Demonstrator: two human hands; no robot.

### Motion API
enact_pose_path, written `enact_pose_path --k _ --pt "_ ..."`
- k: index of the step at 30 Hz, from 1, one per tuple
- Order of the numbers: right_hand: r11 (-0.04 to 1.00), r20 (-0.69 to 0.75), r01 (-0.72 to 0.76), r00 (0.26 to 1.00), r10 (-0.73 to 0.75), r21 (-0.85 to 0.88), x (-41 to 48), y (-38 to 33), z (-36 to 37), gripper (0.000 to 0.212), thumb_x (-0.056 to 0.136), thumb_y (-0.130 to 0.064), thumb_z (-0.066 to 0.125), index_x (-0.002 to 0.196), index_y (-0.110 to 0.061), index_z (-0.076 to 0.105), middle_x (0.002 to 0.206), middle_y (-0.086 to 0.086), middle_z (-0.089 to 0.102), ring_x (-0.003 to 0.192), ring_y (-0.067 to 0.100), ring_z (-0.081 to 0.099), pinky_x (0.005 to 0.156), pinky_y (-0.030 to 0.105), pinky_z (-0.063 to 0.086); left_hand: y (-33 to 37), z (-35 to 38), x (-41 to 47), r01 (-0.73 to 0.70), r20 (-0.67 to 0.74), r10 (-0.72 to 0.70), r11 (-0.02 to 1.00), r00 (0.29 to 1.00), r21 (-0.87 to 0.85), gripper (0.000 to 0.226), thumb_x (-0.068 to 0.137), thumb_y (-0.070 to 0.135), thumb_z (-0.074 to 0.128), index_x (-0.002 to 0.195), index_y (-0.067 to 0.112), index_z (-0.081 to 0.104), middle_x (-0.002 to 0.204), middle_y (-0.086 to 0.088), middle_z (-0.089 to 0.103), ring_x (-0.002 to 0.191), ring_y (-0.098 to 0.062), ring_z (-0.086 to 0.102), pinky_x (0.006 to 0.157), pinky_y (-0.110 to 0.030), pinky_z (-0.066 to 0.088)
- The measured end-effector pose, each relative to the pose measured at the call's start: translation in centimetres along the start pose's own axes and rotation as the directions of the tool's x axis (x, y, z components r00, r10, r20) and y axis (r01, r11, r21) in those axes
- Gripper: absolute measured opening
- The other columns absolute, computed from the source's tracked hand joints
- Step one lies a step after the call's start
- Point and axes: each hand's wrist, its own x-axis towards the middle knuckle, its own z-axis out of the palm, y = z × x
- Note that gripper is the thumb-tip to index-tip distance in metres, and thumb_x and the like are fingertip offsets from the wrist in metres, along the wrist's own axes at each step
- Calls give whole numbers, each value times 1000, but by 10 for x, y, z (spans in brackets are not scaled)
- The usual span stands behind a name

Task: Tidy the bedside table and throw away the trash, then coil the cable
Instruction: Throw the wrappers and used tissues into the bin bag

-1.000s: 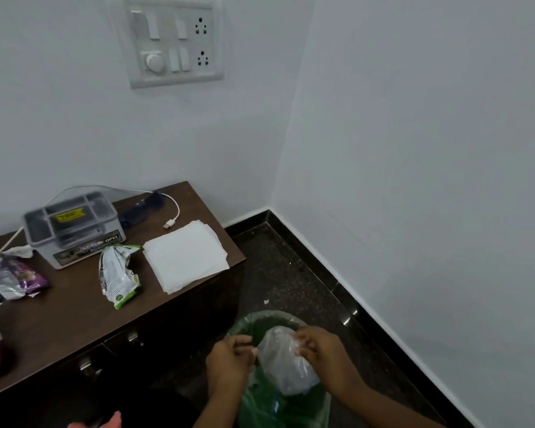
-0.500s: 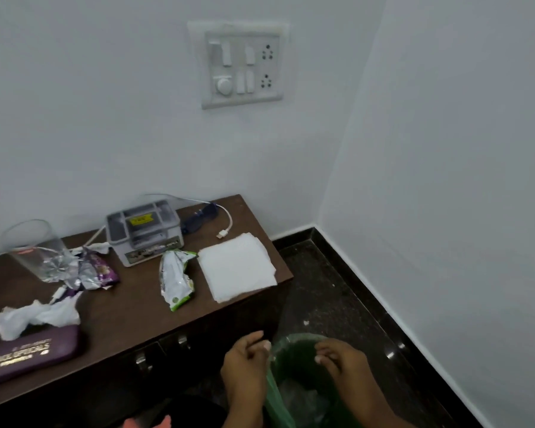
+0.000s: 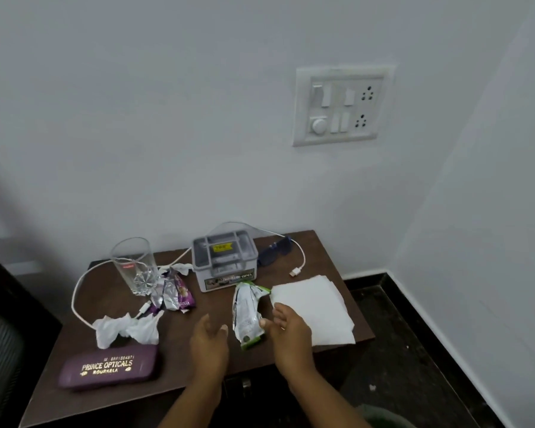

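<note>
View: head camera, looking down at the worktop (image 3: pixel 217 301) in a room corner.
Left hand (image 3: pixel 209 344): open, fingers relaxed and slightly spread; holds nothing. It hovers over bare wood just left of the green wrapper (image 3: pixel 246 313).
Right hand (image 3: pixel 288 332): open, fingers loosely extended over the near edge of the white napkin (image 3: pixel 315 304). Thumb tip is at the wrapper's right edge and appears to touch it; no grip seen.
Green wrapper: crumpled, lying flat between the two hands, in front of the grey box (image 3: pixel 224 261).
Cable (image 3: pixel 78 291): white and uncoiled. It loops on the left side, passes behind the glass (image 3: pixel 135 267) and the box, and ends in a plug near the napkin's far corner.
Other trash: purple wrapper (image 3: pixel 175 291) just right of the glass; crumpled tissue (image 3: pixel 124 330) nearer the front edge.
Glasses case (image 3: pixel 108 367): purple, gold lettering, at front left.
Sunglasses (image 3: pixel 275 250): dark blue, right of the box.
Wall: switch panel (image 3: pixel 342 106) above the worktop.
</note>
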Motion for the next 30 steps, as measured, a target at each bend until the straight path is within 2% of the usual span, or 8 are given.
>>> enact_pose_path --k 5,8,11,18,20,23,25,30 --pt "995 -18 -60 998 58 -82 16 -1 30 41 85 -13 63 124 -2 54 118 14 64 109 25 60 93 28 43 -20 15 27 128 151 -122 991 981 -33 53 81 10 57 132 -2 46 136 -22 51 124 -37 50 106 -49 39" --pt "991 -5 -38 999 38 -127 16 2 36 36 86 -13 63 121 -6 59 113 10 68 101 19 63 88 23 44 -39 24 31 129 216 -110 989 970 -75 40 80 -10 48 117 -1 59 112 -21 66 102 -37 63 88 -46 52" --pt "989 10 38 999 -37 -146 13 2 37 22 85 -9 62 106 -10 70 101 5 73 86 12 66 77 16 49 -30 17 20 149 234 -120 983 965 -107 43 81 -14 50 122 -4 57 116 -22 65 104 -34 63 92 -44 51" --pt "987 30 137 990 -135 -86 -17 -8 -9 16 86 -8 61 95 -15 72 83 -7 69 76 0 64 68 5 47 8 2 -51 18 342 36 988 939 -156 41 85 -14 48 114 13 60 105 -8 70 96 -18 65 83 -27 53" --pt "988 29 135 991 -133 -70 -31 -3 -38 15 84 -7 63 92 -15 72 81 -4 71 76 6 66 70 11 50 8 8 -76 22 409 44 988 912 -154 40 85 -12 49 114 13 63 110 -6 70 100 -16 66 86 -27 53" --pt "991 17 80 997 -78 -108 -60 16 -89 13 83 -6 64 89 -14 73 81 0 74 75 12 69 72 21 55 0 25 -122 94 552 -22 990 833 -102 40 86 -11 50 114 15 62 105 0 71 89 -3 67 69 -11 50" --pt "988 -6 43 999 -44 -146 -79 32 -121 13 83 -8 65 90 -16 73 81 -2 74 73 8 68 68 16 54 -6 39 -150 109 639 -62 993 767 -35 41 87 -11 49 109 20 63 101 4 71 86 -3 68 64 -9 49" --pt "963 -81 -121 991 104 -240 -117 76 -178 19 83 -14 67 84 -32 70 80 -13 71 75 -4 66 69 9 48 -45 80 -190 67 747 -218 971 628 228 45 82 -10 45 108 19 67 99 -4 72 89 -19 68 79 -34 57"
